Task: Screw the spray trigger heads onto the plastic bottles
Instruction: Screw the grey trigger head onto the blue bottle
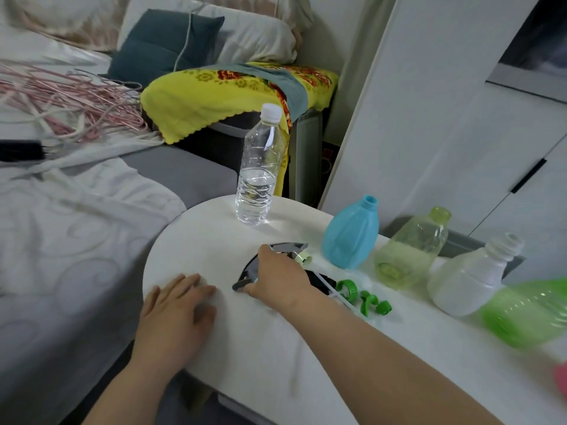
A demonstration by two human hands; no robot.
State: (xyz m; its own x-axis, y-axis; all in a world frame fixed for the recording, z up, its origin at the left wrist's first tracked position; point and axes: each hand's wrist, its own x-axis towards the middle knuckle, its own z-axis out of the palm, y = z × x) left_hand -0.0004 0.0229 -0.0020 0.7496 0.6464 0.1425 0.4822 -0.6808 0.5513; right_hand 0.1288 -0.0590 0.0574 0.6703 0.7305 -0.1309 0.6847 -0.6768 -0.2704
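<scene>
On the white table (260, 338) stand several open bottles in a row: a blue one (349, 237), a pale yellow one (411, 250), a frosted white one (469, 277) and a green one (527, 314) at the right edge. My right hand (276, 277) is closed over a black spray trigger head (248, 271) lying on the table. A green trigger head (365, 299) with its dip tube lies just right of that hand. My left hand (178, 305) rests flat on the tabletop, fingers apart, holding nothing.
A capped clear water bottle (259, 167) stands at the table's far edge. A bed (76, 225) with pink hangers (61, 99) lies to the left. A yellow cloth (214, 96) covers a stand behind the table, and white cabinet doors (460, 118) rise at the right.
</scene>
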